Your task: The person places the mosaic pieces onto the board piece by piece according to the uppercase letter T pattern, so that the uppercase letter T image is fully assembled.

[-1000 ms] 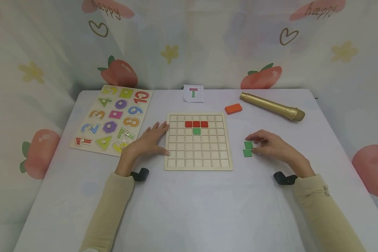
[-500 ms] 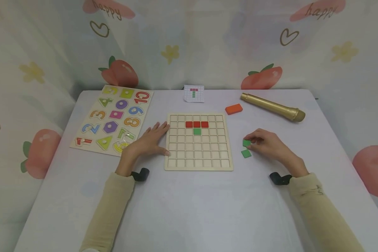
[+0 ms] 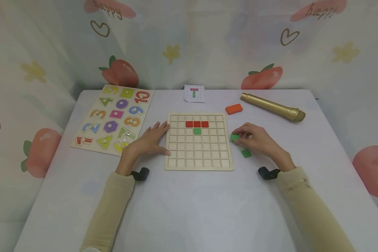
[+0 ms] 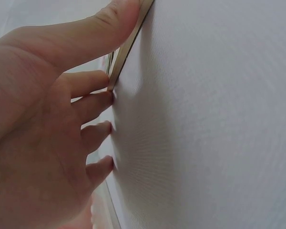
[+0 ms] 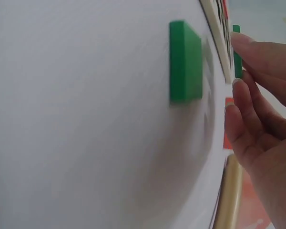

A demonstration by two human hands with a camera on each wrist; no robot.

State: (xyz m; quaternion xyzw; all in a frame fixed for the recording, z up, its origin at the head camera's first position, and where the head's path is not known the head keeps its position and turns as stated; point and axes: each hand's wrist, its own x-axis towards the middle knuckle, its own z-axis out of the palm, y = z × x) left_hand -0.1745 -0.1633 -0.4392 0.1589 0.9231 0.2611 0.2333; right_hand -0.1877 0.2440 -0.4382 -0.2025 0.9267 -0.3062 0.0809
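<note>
Plainly, the right hand [image 3: 255, 137] pinches a square tile [image 3: 234, 137], left hand [image 3: 148, 141] splayed against gridded wood [image 3: 181, 147].

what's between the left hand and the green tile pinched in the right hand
The head view shows the grid board, bearing three red tiles and one green tile.

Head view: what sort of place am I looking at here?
Probably a children's play or learning table: a number puzzle lies at left, a wooden grid board holds coloured tiles, and a fruit-print backdrop hangs behind.
</note>
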